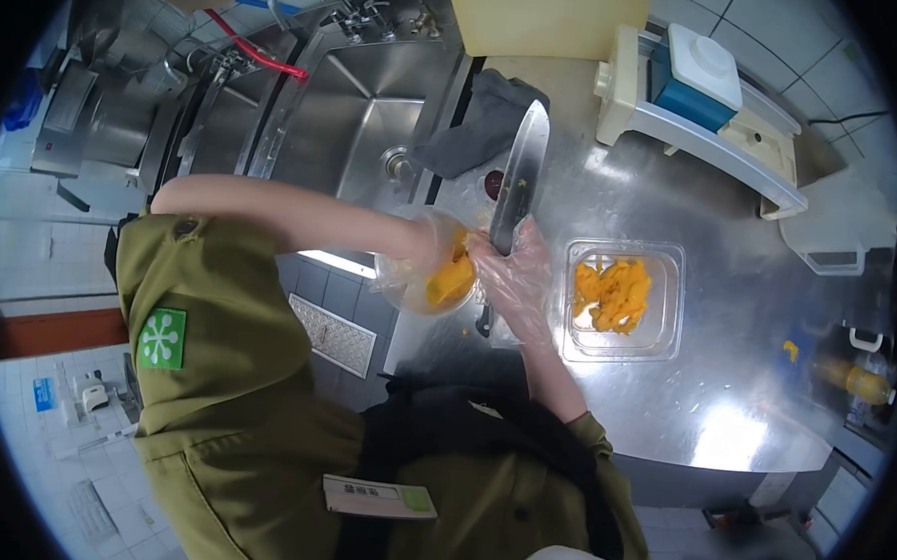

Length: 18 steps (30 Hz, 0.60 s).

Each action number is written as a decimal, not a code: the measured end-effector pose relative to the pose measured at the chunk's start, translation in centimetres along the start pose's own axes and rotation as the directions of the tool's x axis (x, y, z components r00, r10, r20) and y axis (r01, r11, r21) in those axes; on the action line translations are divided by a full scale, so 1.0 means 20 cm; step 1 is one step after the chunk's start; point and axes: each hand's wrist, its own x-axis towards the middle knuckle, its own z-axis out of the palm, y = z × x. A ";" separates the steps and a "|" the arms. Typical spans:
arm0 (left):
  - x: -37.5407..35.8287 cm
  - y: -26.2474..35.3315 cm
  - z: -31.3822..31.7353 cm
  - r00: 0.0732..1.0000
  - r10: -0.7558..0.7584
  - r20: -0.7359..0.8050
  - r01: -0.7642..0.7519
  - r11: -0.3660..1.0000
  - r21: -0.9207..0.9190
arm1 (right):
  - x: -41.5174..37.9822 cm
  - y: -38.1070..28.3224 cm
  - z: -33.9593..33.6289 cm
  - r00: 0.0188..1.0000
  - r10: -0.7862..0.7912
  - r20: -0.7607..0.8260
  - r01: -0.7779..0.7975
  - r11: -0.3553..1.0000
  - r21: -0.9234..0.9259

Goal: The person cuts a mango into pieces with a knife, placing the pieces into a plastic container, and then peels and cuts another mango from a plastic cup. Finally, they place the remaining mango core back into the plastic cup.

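My left hand (435, 245) is at a clear, round plastic tub (398, 283), which it appears to grip; the fingers are mostly hidden by the plastic. Soft orange food (451, 282) shows inside the tub, on the side toward my right hand. My right hand (517, 278), in a clear plastic glove, is closed around the handle of a large kitchen knife (522, 168). The blade points away from me, thumb on one side and fingers on the other. To the right, a clear rectangular container (674, 305) holds orange pulp (616, 295).
A grey cloth (480, 121) and a dark red round thing (493, 185) lie beyond my hands. Steel sinks (361, 116) are at the left. On the counter (737, 323) stand a cream-coloured slicer-like device (665, 124), a clear jug (831, 232) and a yellow bottle (859, 381).
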 end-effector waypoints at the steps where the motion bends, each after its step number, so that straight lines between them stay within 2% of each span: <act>1: -0.02 0.00 0.00 0.994 -0.106 0.018 0.107 0.989 -0.106 | 0.00 0.01 0.01 1.000 -0.027 0.000 0.027 0.999 -0.021; 2: 0.01 -0.01 0.04 0.979 -0.200 0.034 0.200 0.921 -0.334 | 0.00 0.01 0.02 0.998 -0.055 0.002 0.055 0.998 -0.043; 4: 0.10 -0.05 0.11 0.927 -0.353 0.123 0.330 0.620 -0.712 | 0.01 0.03 0.03 0.998 -0.069 -0.004 0.069 0.998 0.016; 5: 0.14 -0.07 0.14 0.915 -0.374 0.150 0.341 0.521 -0.783 | 0.01 0.03 0.03 0.997 -0.076 -0.013 0.077 0.996 0.045; 6: 0.13 -0.06 0.13 0.915 -0.365 0.171 0.346 0.495 -0.797 | 0.01 0.03 0.03 0.997 -0.067 -0.031 0.067 0.998 -0.005; 7: 0.13 -0.05 0.12 0.929 -0.330 0.168 0.336 0.560 -0.758 | 0.01 0.04 0.04 0.997 -0.062 -0.051 0.059 0.997 -0.053; 8: 0.13 -0.05 0.11 0.966 -0.225 0.129 0.258 0.767 -0.587 | 0.01 0.03 0.04 0.995 -0.062 -0.072 0.055 0.994 -0.100; 9: 0.09 -0.05 0.09 0.989 -0.112 0.095 0.140 0.914 -0.382 | 0.01 0.03 0.05 0.996 -0.053 -0.070 0.048 0.996 -0.071; 10: 0.06 -0.03 0.06 0.997 0.005 0.072 0.006 0.987 -0.162 | 0.01 0.04 0.05 0.997 -0.044 -0.069 0.041 0.998 -0.043; 12: 0.04 -0.01 0.02 0.978 0.197 0.062 -0.205 0.961 0.185 | 0.03 0.06 0.05 0.996 -0.057 -0.074 0.056 0.998 -0.013; 13: 0.03 0.00 0.01 0.970 0.232 0.070 -0.242 0.929 0.281 | 0.03 0.06 0.06 0.994 -0.076 -0.077 0.076 0.997 -0.011; 16: 0.01 0.02 0.01 0.966 0.236 0.107 -0.259 0.861 0.439 | 0.01 0.07 0.06 0.987 -0.140 -0.082 0.142 0.990 0.010; 18: -0.02 0.05 0.02 0.981 0.156 0.112 -0.192 0.837 0.513 | 0.01 0.08 0.05 0.984 -0.159 -0.081 0.161 0.987 0.015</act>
